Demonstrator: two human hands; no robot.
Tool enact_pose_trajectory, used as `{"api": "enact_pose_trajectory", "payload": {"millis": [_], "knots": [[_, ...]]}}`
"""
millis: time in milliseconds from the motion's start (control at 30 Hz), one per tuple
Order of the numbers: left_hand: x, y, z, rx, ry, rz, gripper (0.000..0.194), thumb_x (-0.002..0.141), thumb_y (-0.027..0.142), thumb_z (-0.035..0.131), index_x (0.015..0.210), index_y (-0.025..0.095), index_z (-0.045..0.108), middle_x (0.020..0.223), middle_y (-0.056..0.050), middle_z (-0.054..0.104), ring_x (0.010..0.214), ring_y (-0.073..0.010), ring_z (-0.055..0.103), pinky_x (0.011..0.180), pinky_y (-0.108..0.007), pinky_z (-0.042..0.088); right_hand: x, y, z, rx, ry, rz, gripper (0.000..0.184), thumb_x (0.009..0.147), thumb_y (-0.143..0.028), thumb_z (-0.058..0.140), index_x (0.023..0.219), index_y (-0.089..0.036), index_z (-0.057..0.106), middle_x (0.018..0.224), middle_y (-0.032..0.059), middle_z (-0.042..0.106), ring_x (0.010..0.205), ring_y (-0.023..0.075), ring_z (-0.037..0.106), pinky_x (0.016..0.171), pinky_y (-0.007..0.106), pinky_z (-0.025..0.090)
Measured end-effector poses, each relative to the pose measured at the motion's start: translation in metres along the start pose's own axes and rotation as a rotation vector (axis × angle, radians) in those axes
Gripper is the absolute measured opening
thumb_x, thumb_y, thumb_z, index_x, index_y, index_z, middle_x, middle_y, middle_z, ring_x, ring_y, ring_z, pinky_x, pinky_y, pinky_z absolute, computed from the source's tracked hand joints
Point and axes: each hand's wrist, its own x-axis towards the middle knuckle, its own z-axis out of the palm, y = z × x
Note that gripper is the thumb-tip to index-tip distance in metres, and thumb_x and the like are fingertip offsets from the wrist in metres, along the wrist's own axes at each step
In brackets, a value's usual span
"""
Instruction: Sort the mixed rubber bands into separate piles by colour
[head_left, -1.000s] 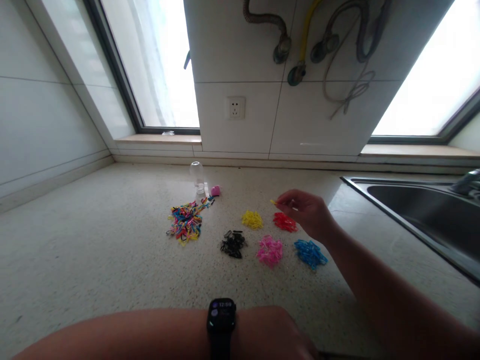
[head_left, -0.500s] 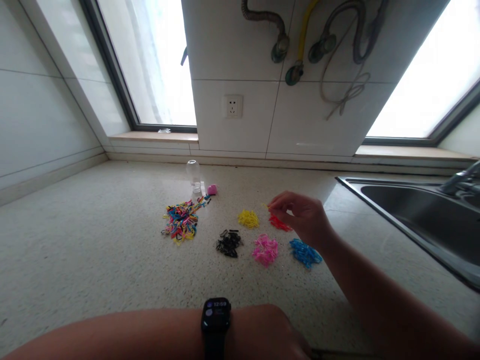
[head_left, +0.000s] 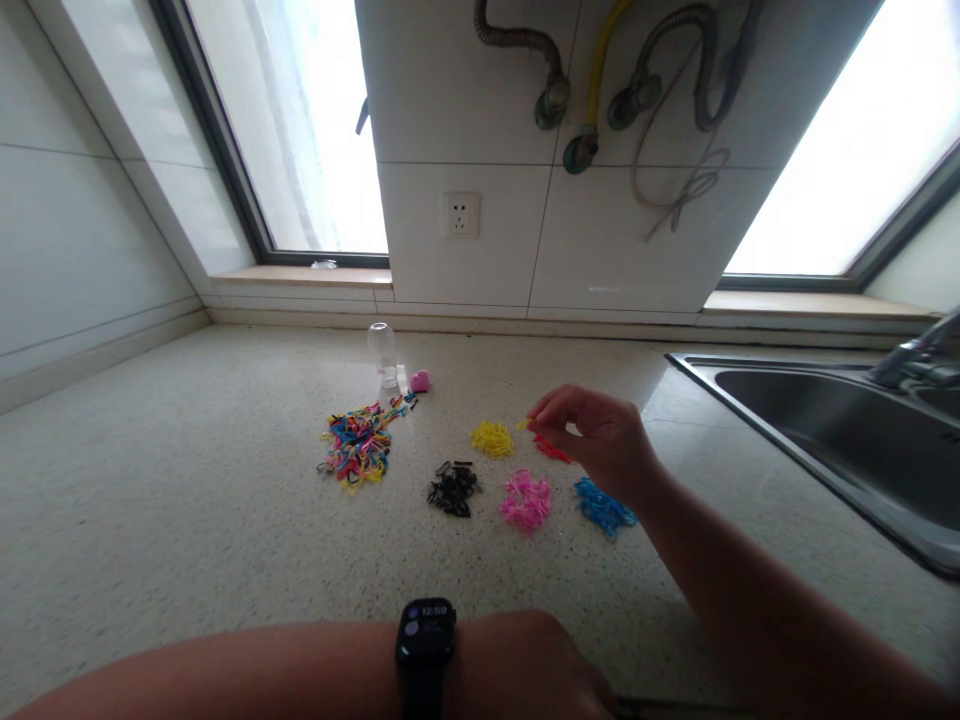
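Note:
My right hand [head_left: 592, 430] is pinched on a small yellow rubber band [head_left: 523, 424], held just right of the yellow pile [head_left: 493, 439] and above the red pile [head_left: 553, 448], which the hand partly covers. Below lie a black pile [head_left: 453, 489], a pink pile [head_left: 526, 502] and a blue pile [head_left: 603, 507] of small rubber bands. A mixed-colour heap [head_left: 358, 445] spreads to the left. Across the bottom edge rests my left hand [head_left: 536, 660], a black watch on its wrist; its fingers are hidden from view.
Behind the mixed heap stands a clear bottle [head_left: 382, 355] beside a pink lump-shaped piece [head_left: 421, 381]. A steel sink [head_left: 697, 378] with a faucet is set into the speckled counter [head_left: 187, 520] at the right. Hoses and a socket [head_left: 461, 214] are on the tiled wall.
My right hand has moved slightly left and down, bringing the yellow rubber band closer to the yellow pile. The whole view has shifted a little; my left hand stays at the bottom.

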Motion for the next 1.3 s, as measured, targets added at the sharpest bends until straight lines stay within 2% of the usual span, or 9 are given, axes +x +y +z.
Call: {"api": "enact_pose_trajectory", "payload": {"millis": [233, 400, 500, 600, 767, 933, 1033, 1200, 1300], "knots": [[0.0, -0.001, 0.002, 0.012, 0.0, 0.005, 0.007, 0.089, 0.022, 0.062, 0.095, 0.019, 0.06, 0.083, -0.002, 0.068, 0.076, -0.0147, 0.065, 0.056, -0.025, 0.048, -0.002, 0.005, 0.002, -0.129, -0.007, -0.059, 0.005, 0.086, -0.027, 0.067, 0.086, -0.022, 0.066, 0.083, 0.0021, 0.065, 0.071, 0.0129, 0.058, 0.063, 0.028, 0.049], [0.0, -0.002, 0.006, 0.006, -0.014, -0.007, 0.007, 0.092, 0.024, 0.058, 0.098, 0.02, 0.06, 0.086, -0.002, 0.068, 0.083, -0.0148, 0.066, 0.057, -0.025, 0.049, -0.001, 0.012, 0.004, -0.222, -0.014, -0.01, 0.009, 0.089, -0.031, 0.064, 0.089, -0.022, 0.065, 0.077, 0.0005, 0.062, 0.065, 0.0115, 0.055, 0.058, 0.025, 0.047], [0.0, -0.002, 0.006, 0.037, -0.015, -0.017, 0.004, 0.093, 0.023, 0.057, 0.091, 0.02, 0.059, 0.083, -0.001, 0.068, 0.082, -0.0147, 0.066, 0.056, -0.026, 0.047, 0.0, 0.018, 0.006, -0.229, -0.028, 0.051, 0.014, 0.089, -0.035, 0.065, 0.09, -0.021, 0.065, 0.073, -0.0006, 0.06, 0.059, 0.0102, 0.053, 0.054, 0.024, 0.046], [0.001, -0.001, 0.003, 0.058, -0.03, -0.01, 0.013, 0.092, 0.023, 0.057, 0.08, 0.021, 0.056, 0.081, 0.0, 0.066, 0.081, -0.0142, 0.065, 0.057, -0.026, 0.047, 0.001, 0.027, 0.008, -0.232, -0.038, 0.112, 0.017, 0.088, -0.038, 0.065, 0.09, -0.021, 0.065, 0.07, -0.0015, 0.058, 0.054, 0.0095, 0.05, 0.049, 0.023, 0.043], [0.003, 0.0, 0.0, 0.05, -0.055, -0.011, 0.019, 0.09, 0.023, 0.06, 0.073, 0.021, 0.051, 0.076, 0.0, 0.063, 0.079, -0.0137, 0.063, 0.053, -0.026, 0.046, 0.003, 0.044, 0.008, -0.288, -0.04, 0.123, 0.017, 0.089, -0.038, 0.061, 0.09, -0.021, 0.065, 0.069, -0.0007, 0.06, 0.054, 0.011, 0.052, 0.049, 0.024, 0.043], [0.0, -0.005, 0.009, 0.051, 0.027, 0.035, 0.018, 0.092, 0.023, 0.057, 0.075, 0.02, 0.052, 0.075, 0.0, 0.062, 0.081, -0.0138, 0.063, 0.054, -0.026, 0.045, 0.006, 0.05, 0.005, -0.45, -0.089, 0.085, 0.014, 0.09, -0.032, 0.06, 0.09, -0.021, 0.068, 0.074, 0.0022, 0.066, 0.062, 0.014, 0.058, 0.059, 0.027, 0.047], [0.0, -0.007, 0.011, 0.049, 0.011, 0.035, 0.016, 0.091, 0.024, 0.058, 0.076, 0.02, 0.053, 0.075, 0.0, 0.063, 0.083, -0.0141, 0.064, 0.053, -0.026, 0.045, 0.007, 0.047, 0.004, -0.571, -0.15, 0.075, 0.014, 0.088, -0.029, 0.062, 0.092, -0.02, 0.072, 0.082, 0.0051, 0.071, 0.069, 0.0164, 0.062, 0.069, 0.031, 0.05], [0.002, -0.006, 0.009, 0.049, -0.005, 0.004, 0.012, 0.092, 0.025, 0.058, 0.081, 0.02, 0.056, 0.076, -0.001, 0.065, 0.081, -0.0146, 0.065, 0.056, -0.025, 0.047, 0.005, 0.043, 0.004, -0.688, -0.329, 0.004, 0.028, 0.09, -0.02, 0.056, 0.114, -0.02, 0.071, 0.113, 0.0098, 0.073, 0.104, 0.0238, 0.063, 0.095, 0.04, 0.046], [0.003, -0.006, 0.009, 0.027, -0.021, 0.0, 0.009, 0.091, 0.025, 0.06, 0.084, 0.02, 0.057, 0.078, 0.0, 0.067, 0.08, -0.0145, 0.066, 0.056, -0.025, 0.047, 0.003, 0.042, 0.006, -0.762, -0.436, -0.031, 0.036, 0.092, -0.021, 0.052, 0.125, -0.02, 0.067, 0.124, 0.0092, 0.069, 0.114, 0.0252, 0.058, 0.102, 0.043, 0.04]]}}
